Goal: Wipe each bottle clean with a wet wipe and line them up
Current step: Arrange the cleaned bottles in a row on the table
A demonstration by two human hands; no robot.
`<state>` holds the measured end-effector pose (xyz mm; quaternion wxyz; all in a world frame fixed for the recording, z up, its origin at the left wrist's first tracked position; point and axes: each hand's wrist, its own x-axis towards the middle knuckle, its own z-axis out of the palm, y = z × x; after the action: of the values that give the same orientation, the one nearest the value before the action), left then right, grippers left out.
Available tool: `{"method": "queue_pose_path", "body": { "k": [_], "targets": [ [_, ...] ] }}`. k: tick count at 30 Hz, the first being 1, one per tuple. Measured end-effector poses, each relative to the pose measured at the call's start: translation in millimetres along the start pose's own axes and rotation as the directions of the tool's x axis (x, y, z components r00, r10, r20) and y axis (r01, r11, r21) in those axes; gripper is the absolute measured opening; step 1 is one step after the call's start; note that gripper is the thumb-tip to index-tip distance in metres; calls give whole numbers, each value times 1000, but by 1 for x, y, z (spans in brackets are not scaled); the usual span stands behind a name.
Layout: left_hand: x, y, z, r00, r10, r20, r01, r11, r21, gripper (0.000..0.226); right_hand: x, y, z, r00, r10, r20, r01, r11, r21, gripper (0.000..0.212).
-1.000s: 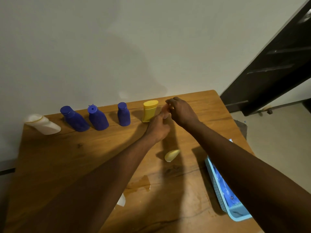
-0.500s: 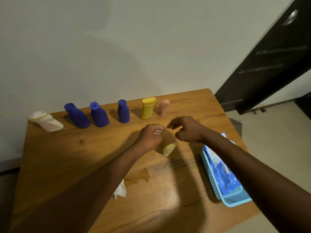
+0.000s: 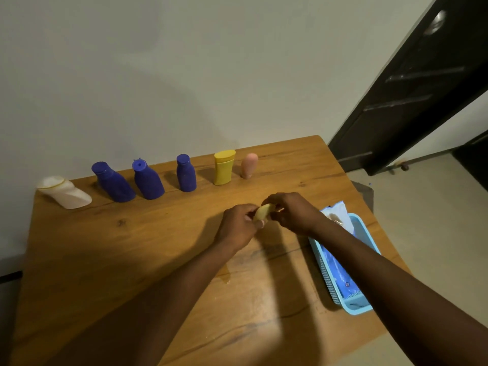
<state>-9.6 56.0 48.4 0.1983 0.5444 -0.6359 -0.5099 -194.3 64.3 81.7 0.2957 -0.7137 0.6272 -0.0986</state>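
left hand (image 3: 237,226) fingers curled, gripping pale yellow bottle (image 3: 262,213) | right hand (image 3: 293,212) pinching it too

Looking at a little pale yellow bottle (image 3: 261,213) held tilted, row of six bottles (image 3: 186,173) standing behind it

Small bottle (image 3: 262,213) gripped between left hand (image 3: 237,225) and right hand (image 3: 295,213), over the table (image 3: 118,260). Behind the grip, a row of bottles along the far edge by the wall: right-end bottle (image 3: 249,165) almost straight behind, flip-cap bottle (image 3: 223,167) just left of it, the rest running left to the left-end bottle (image 3: 64,191), well apart. Basket (image 3: 355,309) right of the grip, nearer the person, under the right forearm; wipes pack (image 3: 336,215) in it. Puddle (image 3: 227,279) in front of the grip.
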Motion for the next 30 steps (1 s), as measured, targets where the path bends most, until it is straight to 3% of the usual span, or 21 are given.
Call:
{"method": "queue_pose_path", "body": {
  "k": [6, 14, 20, 30],
  "targets": [
    [47, 45, 2, 991, 80, -106, -80, 997, 8, 26, 28, 15, -53, 989, 32, -144, -31, 999, 7, 29],
    [99, 76, 16, 997, 40, -70, -37, 998, 52, 33, 82, 42, -89, 962, 72, -262, -88, 995, -48, 31],
    [114, 71, 28, 1000, 5, 10, -6, 1000, 28, 54, 107, 60, -84, 956, 128, -263, -141, 989, -33, 33],
    [125, 57, 43, 995, -46, 93, 45, 999, 13, 66, 113, 77, -65, 968, 152, -199, -164, 985, -47, 35]
  ]
}}
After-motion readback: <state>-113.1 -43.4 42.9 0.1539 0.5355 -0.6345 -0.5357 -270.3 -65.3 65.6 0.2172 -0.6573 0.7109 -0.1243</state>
